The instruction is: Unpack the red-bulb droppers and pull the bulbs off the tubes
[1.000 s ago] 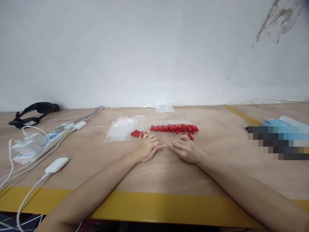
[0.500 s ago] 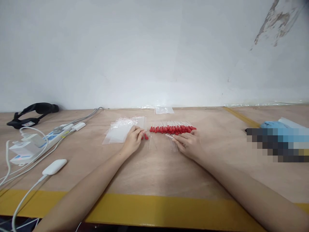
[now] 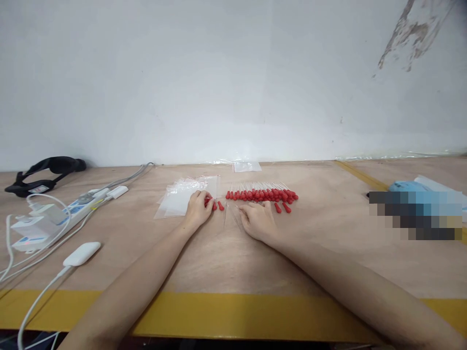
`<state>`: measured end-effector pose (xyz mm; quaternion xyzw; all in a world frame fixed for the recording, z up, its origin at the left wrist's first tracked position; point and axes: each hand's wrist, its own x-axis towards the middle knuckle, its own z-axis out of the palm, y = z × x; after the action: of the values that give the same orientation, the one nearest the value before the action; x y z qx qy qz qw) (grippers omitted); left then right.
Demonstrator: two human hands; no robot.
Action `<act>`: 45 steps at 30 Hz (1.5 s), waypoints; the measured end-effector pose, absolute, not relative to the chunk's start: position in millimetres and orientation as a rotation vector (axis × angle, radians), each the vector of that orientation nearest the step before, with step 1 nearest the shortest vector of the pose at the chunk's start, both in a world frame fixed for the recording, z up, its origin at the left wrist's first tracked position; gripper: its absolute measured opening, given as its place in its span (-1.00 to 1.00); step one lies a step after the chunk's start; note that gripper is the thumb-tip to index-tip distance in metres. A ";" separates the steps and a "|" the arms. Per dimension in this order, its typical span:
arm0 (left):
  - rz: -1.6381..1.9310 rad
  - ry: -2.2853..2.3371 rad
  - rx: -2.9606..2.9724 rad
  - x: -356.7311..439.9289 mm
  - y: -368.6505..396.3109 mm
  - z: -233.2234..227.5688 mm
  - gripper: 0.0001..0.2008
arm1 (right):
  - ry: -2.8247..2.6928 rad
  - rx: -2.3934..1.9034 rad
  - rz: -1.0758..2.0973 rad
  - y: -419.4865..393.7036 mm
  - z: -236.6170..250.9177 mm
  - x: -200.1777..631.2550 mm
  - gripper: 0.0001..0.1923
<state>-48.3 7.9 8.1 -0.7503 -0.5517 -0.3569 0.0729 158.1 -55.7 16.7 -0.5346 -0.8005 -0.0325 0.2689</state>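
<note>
My left hand is curled at the right edge of the clear bags, its fingertips closed on a red rubber bulb. Two loose red bulbs lie just right of those fingers. Thin glass tubes rest on the table between my hands. My right hand lies low over the table, with its fingertips pinched at a glass dropper tube. Behind it stretches a row of glass droppers with red bulbs, tubes pointing to the wall. Two more red bulbs sit right of this hand.
Clear zip bags are fanned out at left, and another bag lies by the wall. A power strip with cables, a white case and a black headset occupy the left. Blue packaging lies right.
My right hand has moved left to the tubes between my hands, uncovering two red bulbs at right. My left hand has shifted slightly left and down, over the loose bulbs.
</note>
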 end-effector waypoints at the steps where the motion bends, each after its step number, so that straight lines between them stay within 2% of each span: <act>1: -1.065 -1.634 -2.244 -47.7 6.3 8.9 -0.88 | -2.185 -1.424 -0.069 -57.5 16.1 156.1 -0.76; 8: -1.102 -1.514 -2.195 -44.4 -1.9 14.5 -0.85 | -2.359 -1.318 0.171 -64.4 20.0 161.4 -0.68; 13: -1.064 -1.579 -2.175 -46.3 1.3 19.9 -0.84 | -2.526 -1.229 0.279 -59.7 23.8 170.8 -0.46; 19: -0.730 -1.787 -2.279 -30.3 16.7 36.5 -0.82 | -2.515 -1.230 0.245 -55.3 23.0 160.3 -0.62; 24: -0.466 -2.052 -2.286 -8.4 37.9 46.1 -0.73 | -2.428 -1.243 0.205 -50.4 14.1 148.4 -0.60; 28: -0.399 -2.163 -2.284 2.4 51.9 41.6 -0.67 | -2.333 -1.223 0.246 -50.2 13.8 150.1 -0.59; 34: -0.420 -2.243 -2.230 6.3 53.5 42.3 -0.72 | -2.181 -1.317 0.250 -48.6 24.7 179.4 -0.81; 37: -0.514 -2.175 -2.161 0.4 39.4 48.6 -0.76 | -2.145 -1.296 0.148 -47.3 21.3 203.4 -0.84; 40: -0.698 -1.862 -2.259 -7.9 14.0 46.1 -0.82 | -2.043 -1.215 -0.071 -47.5 12.2 223.5 -0.81; 45: -0.895 -1.252 -2.571 -14.4 -28.6 18.6 -0.89 | -1.984 -1.128 -0.342 -53.0 3.6 231.3 -0.56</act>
<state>-14.4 -28.6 18.6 -0.8558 -0.4166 -0.2979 0.0725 231.3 -53.0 3.6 -0.4468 -0.7862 -0.1355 0.4049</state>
